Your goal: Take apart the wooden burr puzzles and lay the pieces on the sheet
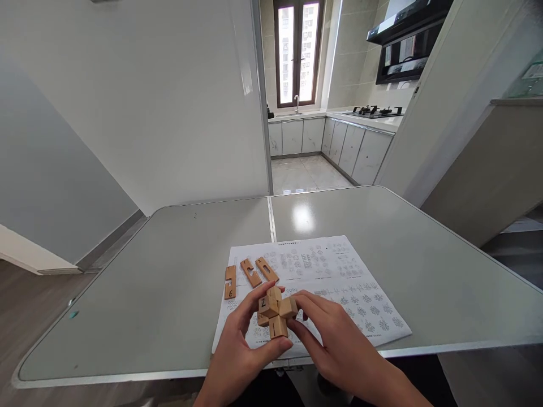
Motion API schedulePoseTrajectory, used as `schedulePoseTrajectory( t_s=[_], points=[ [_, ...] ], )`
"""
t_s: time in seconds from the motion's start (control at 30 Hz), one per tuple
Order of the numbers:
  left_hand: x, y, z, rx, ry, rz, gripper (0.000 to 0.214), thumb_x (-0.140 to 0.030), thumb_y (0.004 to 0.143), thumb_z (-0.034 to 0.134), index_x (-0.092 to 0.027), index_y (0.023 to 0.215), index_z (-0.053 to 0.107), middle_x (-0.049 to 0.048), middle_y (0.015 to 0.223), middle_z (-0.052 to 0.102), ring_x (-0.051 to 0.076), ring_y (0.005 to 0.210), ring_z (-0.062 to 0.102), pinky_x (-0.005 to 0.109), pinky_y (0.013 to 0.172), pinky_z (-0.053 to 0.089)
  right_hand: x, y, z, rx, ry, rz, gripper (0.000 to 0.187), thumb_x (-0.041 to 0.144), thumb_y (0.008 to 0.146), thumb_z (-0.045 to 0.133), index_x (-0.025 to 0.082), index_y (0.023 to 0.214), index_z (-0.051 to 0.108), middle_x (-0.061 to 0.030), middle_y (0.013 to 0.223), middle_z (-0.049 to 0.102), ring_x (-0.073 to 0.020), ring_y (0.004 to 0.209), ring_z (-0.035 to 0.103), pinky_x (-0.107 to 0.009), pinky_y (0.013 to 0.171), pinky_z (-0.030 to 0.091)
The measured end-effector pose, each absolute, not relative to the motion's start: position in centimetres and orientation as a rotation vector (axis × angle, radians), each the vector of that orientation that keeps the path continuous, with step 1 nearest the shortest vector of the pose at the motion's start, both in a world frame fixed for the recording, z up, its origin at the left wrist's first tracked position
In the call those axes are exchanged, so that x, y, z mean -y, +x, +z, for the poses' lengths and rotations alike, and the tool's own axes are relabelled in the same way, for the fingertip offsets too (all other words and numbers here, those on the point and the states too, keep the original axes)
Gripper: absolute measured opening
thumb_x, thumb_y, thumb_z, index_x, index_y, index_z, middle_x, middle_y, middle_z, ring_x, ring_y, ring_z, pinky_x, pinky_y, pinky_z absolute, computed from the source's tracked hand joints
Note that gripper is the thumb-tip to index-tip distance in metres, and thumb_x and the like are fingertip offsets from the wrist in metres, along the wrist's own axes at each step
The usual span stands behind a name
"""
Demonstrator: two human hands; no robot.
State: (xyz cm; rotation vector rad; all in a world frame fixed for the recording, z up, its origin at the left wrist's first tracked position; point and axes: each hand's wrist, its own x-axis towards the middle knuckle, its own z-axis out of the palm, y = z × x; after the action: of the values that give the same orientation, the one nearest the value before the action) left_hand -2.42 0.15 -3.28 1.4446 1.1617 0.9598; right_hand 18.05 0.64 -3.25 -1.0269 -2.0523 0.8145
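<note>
Both my hands hold a small cluster of interlocked wooden puzzle bars (275,312) just above the near edge of the table. My left hand (237,353) curls around its left and underside, thumb below. My right hand (339,345) pinches the right end with fingertips and thumb. One bar shows a handwritten "Z". Three loose notched wooden pieces (249,274) lie side by side on a printed instruction sheet (339,277) just beyond my hands; the leftmost one (229,281) is marked "E".
The grey folding table (148,294) has a metal rim and a centre seam. Beyond it stands a white wall (148,102) and an open doorway to a kitchen with cabinets (339,144), a stove and a window. A white partition (466,113) rises at right.
</note>
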Motion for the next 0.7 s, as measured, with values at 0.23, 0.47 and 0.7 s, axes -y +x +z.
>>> schedulePoseTrajectory(
  t_s=[0.23,0.47,0.7],
  points=[
    [0.0,-2.3,-3.4,-1.335,1.57,1.018,0.069,-0.038,0.072,0.091,-0.03,0.135,0.064,0.0084,0.14,0.065,0.036,0.132,0.056,0.045,0.112,0.046,-0.6,19.0,-2.9,1.975,-1.083,1.018,0.009,0.024,0.106,0.049,0.026,0.107,0.057,-0.0004,0.107,0.066,-0.0166,0.094,0.063,-0.03,0.085,0.05],
    [0.0,-1.8,-3.3,-1.335,1.71,1.025,0.066,-0.037,0.071,0.091,-0.034,0.132,0.065,0.0069,0.135,0.068,0.035,0.122,0.062,0.047,0.107,0.05,-0.5,18.8,-3.2,1.835,-1.084,1.074,0.014,0.034,0.105,0.052,0.024,0.111,0.06,-0.0005,0.091,0.067,-0.0166,0.081,0.061,-0.029,0.076,0.051],
    [0.4,-1.9,-3.3,-1.334,1.687,0.984,0.067,-0.038,0.067,0.093,-0.034,0.129,0.068,0.0073,0.133,0.069,0.039,0.127,0.06,0.049,0.11,0.048,-0.3,18.6,-3.5,1.838,-1.032,0.945,0.011,0.028,0.103,0.052,0.024,0.109,0.059,-0.0008,0.089,0.066,-0.0158,0.079,0.061,-0.029,0.075,0.052]
  ],
)
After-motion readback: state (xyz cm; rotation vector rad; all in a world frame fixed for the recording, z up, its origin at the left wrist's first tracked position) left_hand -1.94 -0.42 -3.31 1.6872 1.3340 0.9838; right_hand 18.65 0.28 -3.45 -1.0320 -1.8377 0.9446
